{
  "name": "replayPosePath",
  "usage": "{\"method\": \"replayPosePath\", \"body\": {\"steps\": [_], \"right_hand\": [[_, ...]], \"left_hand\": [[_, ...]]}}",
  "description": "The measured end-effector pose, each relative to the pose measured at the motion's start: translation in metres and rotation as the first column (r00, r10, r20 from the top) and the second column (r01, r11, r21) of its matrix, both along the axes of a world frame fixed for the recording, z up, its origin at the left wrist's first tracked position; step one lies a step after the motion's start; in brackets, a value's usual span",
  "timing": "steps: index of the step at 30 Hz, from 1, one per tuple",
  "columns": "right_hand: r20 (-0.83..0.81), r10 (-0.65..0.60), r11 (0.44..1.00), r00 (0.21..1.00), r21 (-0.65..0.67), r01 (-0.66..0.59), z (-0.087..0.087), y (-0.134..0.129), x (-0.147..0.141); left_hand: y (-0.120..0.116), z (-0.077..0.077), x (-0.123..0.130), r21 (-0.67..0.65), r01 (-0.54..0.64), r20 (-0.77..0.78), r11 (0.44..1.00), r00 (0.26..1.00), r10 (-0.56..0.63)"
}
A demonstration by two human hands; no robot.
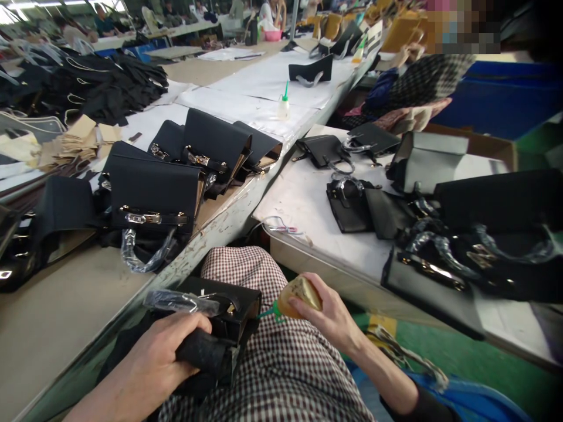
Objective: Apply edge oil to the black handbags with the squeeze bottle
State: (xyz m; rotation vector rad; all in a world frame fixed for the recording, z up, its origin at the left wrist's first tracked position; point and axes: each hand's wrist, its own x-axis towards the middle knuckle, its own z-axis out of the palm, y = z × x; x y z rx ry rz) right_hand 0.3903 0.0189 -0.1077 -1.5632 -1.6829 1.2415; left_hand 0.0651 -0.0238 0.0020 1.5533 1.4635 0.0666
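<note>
My left hand (pixel 165 354) grips a black handbag (pixel 244 302) resting on my checkered lap, its fingers wrapped round dark material at the near side. The bag's handle (pixel 180 301) is covered in clear plastic. In my right hand (pixel 328 313) is a glue bottle (pixel 295 298) of squeezable plastic with amber contents, tipped sideways. Its thin green nozzle (pixel 268 312) points left, and the tip is at the bag's right edge; whether it touches I cannot tell.
Several black handbags (pixel 153 181) stand on the left table; more bags (pixel 497 211) lie on the right table. Another green-tipped bottle (pixel 284 107) stands farther back. Dark pieces (pixel 97 82) are heaped at far left. A co-worker's checkered sleeve (pixel 426 79) shows near a blue bin (pixel 505 99).
</note>
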Motion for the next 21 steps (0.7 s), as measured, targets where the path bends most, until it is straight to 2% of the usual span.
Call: {"method": "replayPosePath", "body": {"steps": [5, 7, 9, 15, 18, 21], "right_hand": [[-0.099, -0.195, 0.979, 0.976, -0.084, 0.187, -0.009, -0.007, 0.007], [-0.148, -0.244, 0.964, 0.959, -0.141, 0.224, -0.008, -0.010, 0.009], [-0.149, -0.239, 0.962, 0.959, -0.170, 0.214, -0.005, -0.015, 0.008], [-0.010, -0.179, 0.975, 0.984, -0.139, 0.176, 0.004, -0.023, -0.001], [-0.008, -0.170, 0.968, 0.985, -0.187, 0.165, 0.002, -0.028, -0.002], [-0.101, -0.187, 0.948, 0.977, -0.279, 0.153, -0.003, -0.036, -0.001]], "left_hand": [[-0.016, -0.009, -0.001, 0.112, -0.005, 0.000, 0.994, 1.000, 0.005], [-0.025, -0.014, -0.003, 0.154, -0.002, -0.011, 0.988, 1.000, 0.004], [-0.035, -0.020, -0.006, 0.195, 0.010, -0.013, 0.981, 1.000, -0.007], [-0.053, -0.035, -0.011, 0.360, 0.069, 0.000, 0.930, 0.997, -0.074], [-0.057, -0.038, -0.010, 0.331, 0.078, 0.004, 0.940, 0.996, -0.084], [-0.059, -0.039, -0.009, 0.279, 0.066, 0.004, 0.958, 0.998, -0.070]]}}
